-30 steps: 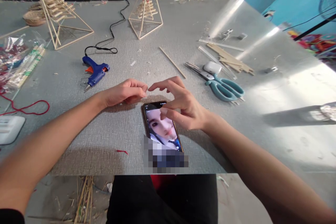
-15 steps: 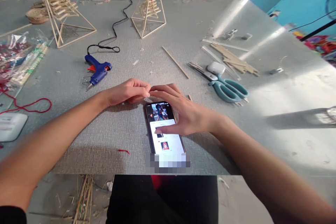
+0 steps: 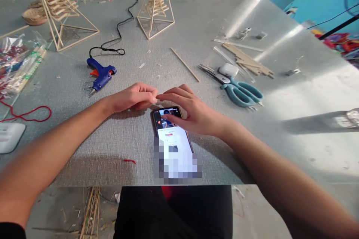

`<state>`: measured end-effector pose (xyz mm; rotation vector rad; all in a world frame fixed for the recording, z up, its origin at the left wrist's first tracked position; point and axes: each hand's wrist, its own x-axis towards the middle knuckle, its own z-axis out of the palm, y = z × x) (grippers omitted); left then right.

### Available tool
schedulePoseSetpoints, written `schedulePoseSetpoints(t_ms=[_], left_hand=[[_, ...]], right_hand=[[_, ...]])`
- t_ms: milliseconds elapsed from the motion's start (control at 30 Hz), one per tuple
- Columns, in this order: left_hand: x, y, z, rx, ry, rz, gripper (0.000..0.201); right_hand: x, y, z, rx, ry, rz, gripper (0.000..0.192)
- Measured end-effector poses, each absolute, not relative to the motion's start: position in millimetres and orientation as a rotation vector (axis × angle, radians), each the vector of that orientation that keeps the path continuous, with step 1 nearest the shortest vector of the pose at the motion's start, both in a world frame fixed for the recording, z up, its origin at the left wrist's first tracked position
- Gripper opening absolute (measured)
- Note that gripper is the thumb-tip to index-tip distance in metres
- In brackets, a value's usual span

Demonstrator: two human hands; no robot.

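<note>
A lit smartphone (image 3: 179, 142) lies face up near the table's front edge, its lower part pixelated. Above its upper screen is the thumb of my right hand (image 3: 193, 110), whose fingers stretch leftward past the phone's top end; whether the thumb touches the glass cannot be told. My left hand (image 3: 137, 97) rests on the table left of the phone's top, fingers curled in, with nothing visible in them. The right fingertips meet or nearly meet the left hand. Beyond the left hand lies a blue glue gun (image 3: 102, 75) with an orange trigger.
Teal-handled scissors (image 3: 242, 91) lie at right beside a white case (image 3: 228, 69) and flat wooden sticks (image 3: 248, 59). One thin stick (image 3: 185, 64) lies mid-table. Two stick pyramid frames (image 3: 60, 18) (image 3: 155, 16) stand at the back. Bagged materials (image 3: 21, 63) and red cord (image 3: 30, 115) are left.
My right thumb has moved up the phone, from mid-screen to the upper part, and the screen content has changed. The left hand stays curled. The whole view has shifted slightly.
</note>
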<state>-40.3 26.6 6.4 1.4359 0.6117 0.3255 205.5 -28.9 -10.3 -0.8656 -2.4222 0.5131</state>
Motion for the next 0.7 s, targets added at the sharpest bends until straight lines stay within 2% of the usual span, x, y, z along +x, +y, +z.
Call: schedulePoseSetpoints(t_ms=[200,367,433,500,633,700], left_hand=[[-40.4,27.0,5.7,1.438,0.613,0.327,0.035],[-40.1,26.2,6.6,1.463,0.642,0.331,0.036],[-39.9,25.9,6.7,1.465,0.644,0.33,0.035],[-39.7,25.9,6.6,1.467,0.642,0.331,0.035],[-39.4,26.4,6.3,1.461,0.632,0.337,0.034],[-39.5,26.8,6.1,1.455,0.634,0.334,0.034]], right_hand=[[204.8,-29.3,-7.9,-0.869,-2.425,0.533,0.046],[204.7,-32.7,-9.2,-0.784,-2.469,0.605,0.084],[205.1,-33.2,-10.6,-0.779,-2.485,0.603,0.093],[205.3,-32.7,-11.2,-0.781,-2.482,0.591,0.085],[205.4,-30.2,-10.1,-0.802,-2.442,0.561,0.051],[205.3,-29.0,-9.3,-0.816,-2.433,0.56,0.046]])
